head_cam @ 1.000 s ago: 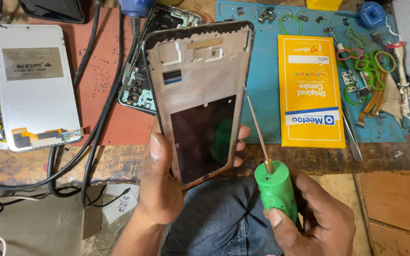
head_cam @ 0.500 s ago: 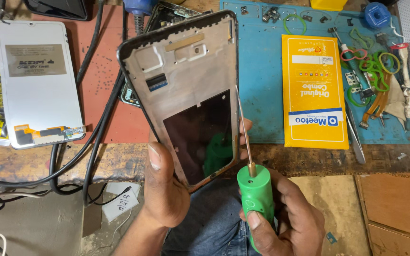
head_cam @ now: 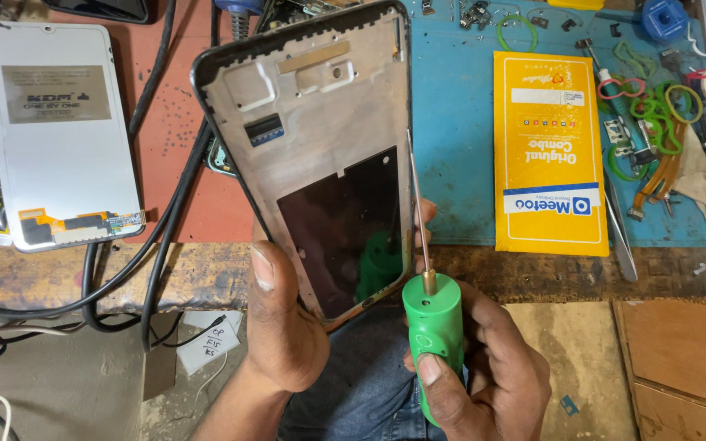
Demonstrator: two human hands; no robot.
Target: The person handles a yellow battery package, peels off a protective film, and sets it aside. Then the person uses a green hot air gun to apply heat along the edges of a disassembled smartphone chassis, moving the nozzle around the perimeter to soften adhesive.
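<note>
Phone frame (head_cam: 312, 139) is stripped: bare metal midplate, no board, dark glossy panel showing through the lower cutout. Left hand (head_cam: 283, 327) grips its bottom edge, holding it tilted above the bench (head_cam: 206, 261) edge. Right hand (head_cam: 484, 367) is wrapped around a green plastic electric screwdriver (head_cam: 433, 343), thin steel bit along the frame's 3 o'clock side. Loose silver display panel (head_cam: 59, 131) lies at 9 o'clock, yellow flat packet (head_cam: 549, 155) on the blue mat (head_cam: 459, 122) at 2 o'clock. Reassembly not begun, I judge.
</note>
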